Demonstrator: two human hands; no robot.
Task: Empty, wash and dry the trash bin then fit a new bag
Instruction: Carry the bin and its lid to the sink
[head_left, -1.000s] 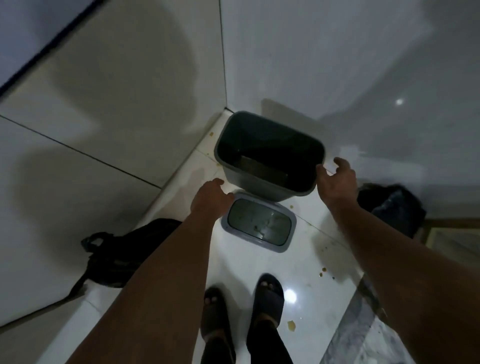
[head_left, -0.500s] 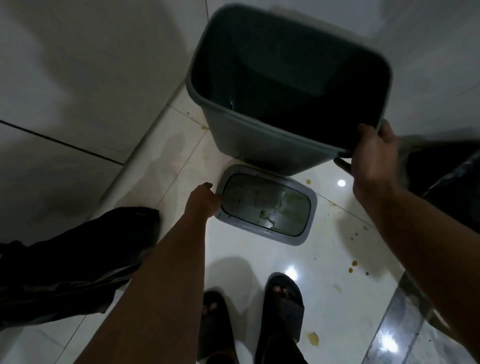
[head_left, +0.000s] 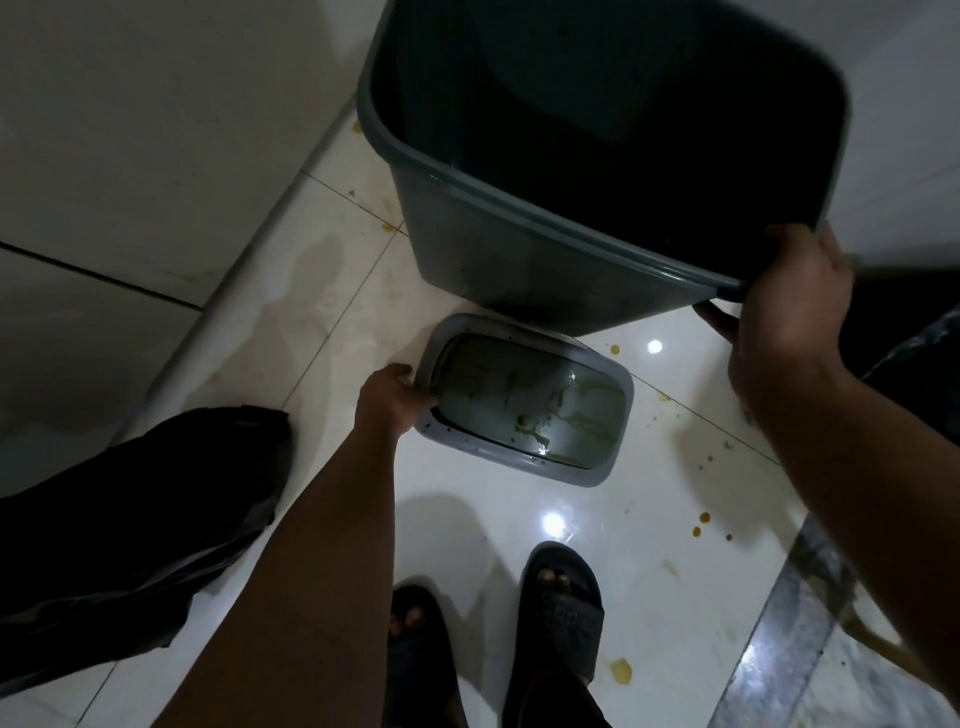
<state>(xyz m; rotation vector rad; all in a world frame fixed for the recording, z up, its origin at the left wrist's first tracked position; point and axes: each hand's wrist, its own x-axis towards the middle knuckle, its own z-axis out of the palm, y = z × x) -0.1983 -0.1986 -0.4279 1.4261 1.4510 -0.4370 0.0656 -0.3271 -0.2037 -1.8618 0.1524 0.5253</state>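
Trash bin: we see the grey-green trash bin (head_left: 519, 260) with its mouth open toward us; its inside looks dark and we cannot tell whether anything is in it.
Right hand: our right hand (head_left: 789, 312) grips the bin's near right corner, fingers curled over the rim and thumb under it.
Bin lid: the grey bin lid (head_left: 524, 400) lies flat on the floor just in front of the bin, its inner panel streaked with greenish-yellow residue.
Left hand: our left hand (head_left: 392, 395) is closed on the lid's left edge, fingers wrapped over the rim.
Floor: the glossy white tiled floor (head_left: 519, 525) around the lid carries yellow-brown drips and spots, most of them to the right of the lid.
Black bag: a crumpled black bag (head_left: 135, 519) lies to the left of the lid, against the wall.
Second dark bag: to the right of the bin, behind our right hand, we glimpse another dark bag (head_left: 904, 338), mostly hidden.
Slippers: our dark slippers (head_left: 561, 603) stand on the floor directly below the lid.
Wall: the pale tiled wall (head_left: 156, 156) rises to the left of the bin.
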